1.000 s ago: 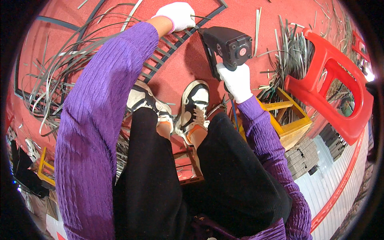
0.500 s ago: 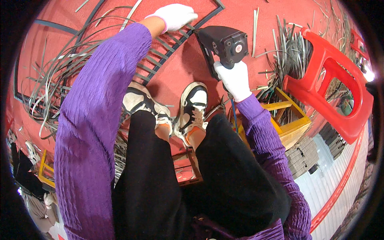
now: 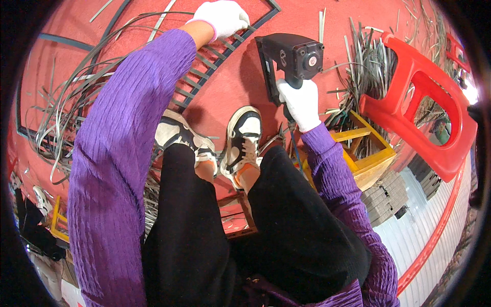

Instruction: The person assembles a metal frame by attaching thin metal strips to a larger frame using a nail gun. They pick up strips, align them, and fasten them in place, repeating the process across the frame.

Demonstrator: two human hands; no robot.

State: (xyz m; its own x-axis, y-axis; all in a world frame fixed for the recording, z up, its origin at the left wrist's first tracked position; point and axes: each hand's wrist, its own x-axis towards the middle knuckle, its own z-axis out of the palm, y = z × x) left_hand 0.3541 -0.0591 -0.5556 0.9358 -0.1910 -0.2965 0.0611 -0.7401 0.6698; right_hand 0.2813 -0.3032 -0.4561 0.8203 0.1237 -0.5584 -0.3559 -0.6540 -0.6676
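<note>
A black nail gun or stapler [image 3: 290,53] is held by its grip in my gloved right hand [image 3: 300,105]. A hose trails from the grip's lower end. The tool hangs over the red floor, apart from the dark frame [image 3: 263,22] and to its right. At the frame's upper part is my gloved left hand [image 3: 221,19], its fingers curled together. What they pinch, if anything, is hidden. Short grey strips [image 3: 208,62] lie across the frame's bar in a row. Long loose strips [image 3: 60,115] loop out to the left, partly behind my sleeve.
My shoes [image 3: 244,134] stand just below the frame. At right, a bundle of grey strips [image 3: 369,66] stands by a yellow wooden stool [image 3: 376,158] and a tipped red plastic stool [image 3: 434,146]. Stacked grey blocks [image 3: 386,197] lie beyond. Another person's shoe [image 3: 42,200] shows far left.
The nail gun has shifted slightly right, away from the frame's bar. My left hand has moved up a little, and its fingers are more curled.
</note>
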